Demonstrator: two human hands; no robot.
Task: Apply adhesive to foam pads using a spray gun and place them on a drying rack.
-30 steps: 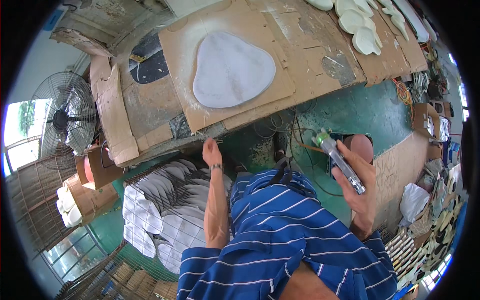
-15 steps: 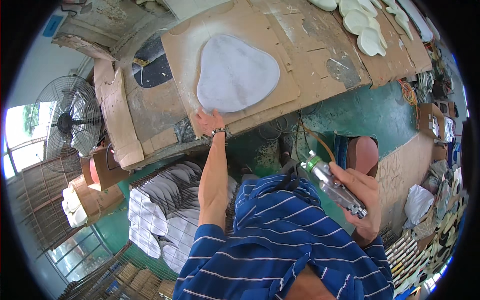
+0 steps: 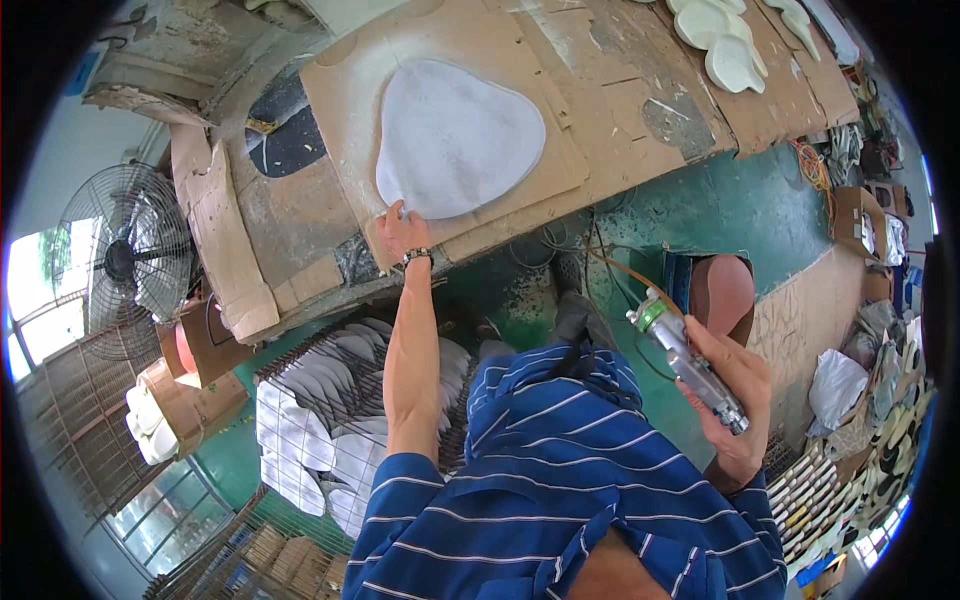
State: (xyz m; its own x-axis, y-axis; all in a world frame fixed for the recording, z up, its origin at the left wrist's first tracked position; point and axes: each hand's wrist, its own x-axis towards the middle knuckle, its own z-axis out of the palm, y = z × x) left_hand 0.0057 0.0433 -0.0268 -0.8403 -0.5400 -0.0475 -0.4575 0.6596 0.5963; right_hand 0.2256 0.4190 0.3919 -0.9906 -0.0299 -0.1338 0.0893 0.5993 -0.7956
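Observation:
A rounded-triangular whitish-grey pad (image 3: pixel 460 140) lies flat on a cardboard sheet (image 3: pixel 345 100) on the workbench. My left hand (image 3: pixel 403 234) is at the pad's near-left corner, fingers bent and closed at its rim; the exact hold is partly hidden. A beaded bracelet circles that wrist. My right hand (image 3: pixel 735 395) is wrapped round a silver spray gun (image 3: pixel 690 365) with a green ring near its front end. The spray gun is held in the air right of my body, away from the bench.
A wire rack (image 3: pixel 330 400) of similar white pads stands below the bench on the left. A large fan (image 3: pixel 120 260) is farther left. Cream moulded pieces (image 3: pixel 735 60) lie at the bench's far right. Hoses (image 3: pixel 625 268) run across the green floor near a box with a pink-brown rounded piece (image 3: pixel 725 290).
My left hand's fingers have shifted onto the pad's corner and drawn together. The spray gun has moved slightly right and down in my right hand. The whole view has shifted a little.

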